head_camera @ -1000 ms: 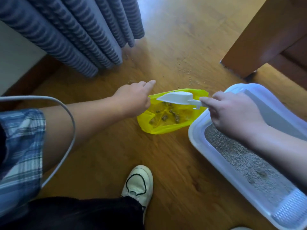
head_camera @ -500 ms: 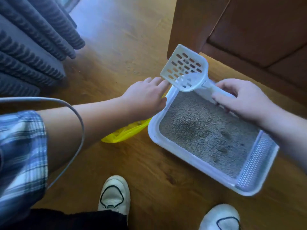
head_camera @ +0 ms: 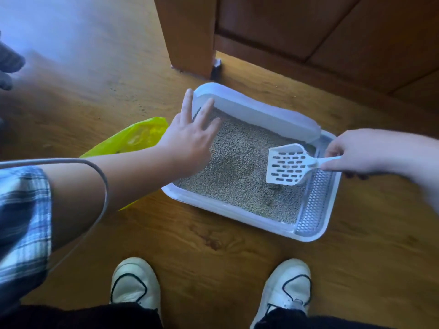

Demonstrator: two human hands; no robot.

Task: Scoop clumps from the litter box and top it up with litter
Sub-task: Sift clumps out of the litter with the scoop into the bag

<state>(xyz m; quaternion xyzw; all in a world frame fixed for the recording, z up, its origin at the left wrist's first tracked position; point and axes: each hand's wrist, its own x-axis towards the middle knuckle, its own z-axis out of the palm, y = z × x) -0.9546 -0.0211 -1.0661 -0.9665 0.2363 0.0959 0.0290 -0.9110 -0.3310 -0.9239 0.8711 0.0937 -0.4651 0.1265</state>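
Note:
A white litter box (head_camera: 213, 202) sits on the wooden floor, filled with grey litter (head_camera: 240, 160). My right hand (head_camera: 356, 153) pinches the handle of a white slotted scoop (head_camera: 288, 166), whose blade is low over the litter at the box's right end. My left hand (head_camera: 190, 141) is spread with straight fingers over the box's left rim and holds nothing. A yellow plastic bag (head_camera: 135, 137) lies on the floor just left of the box, partly hidden behind my left forearm.
A wooden cabinet (head_camera: 308, 32) and its leg (head_camera: 190, 43) stand right behind the box. My two white shoes (head_camera: 133, 283) (head_camera: 287, 286) are on the floor in front of it. A grey cable (head_camera: 99, 176) loops over my left arm.
The scoop moved from over the yellow bag to low over the litter at the right end. My left hand let go of the bag and spread over the box's left rim.

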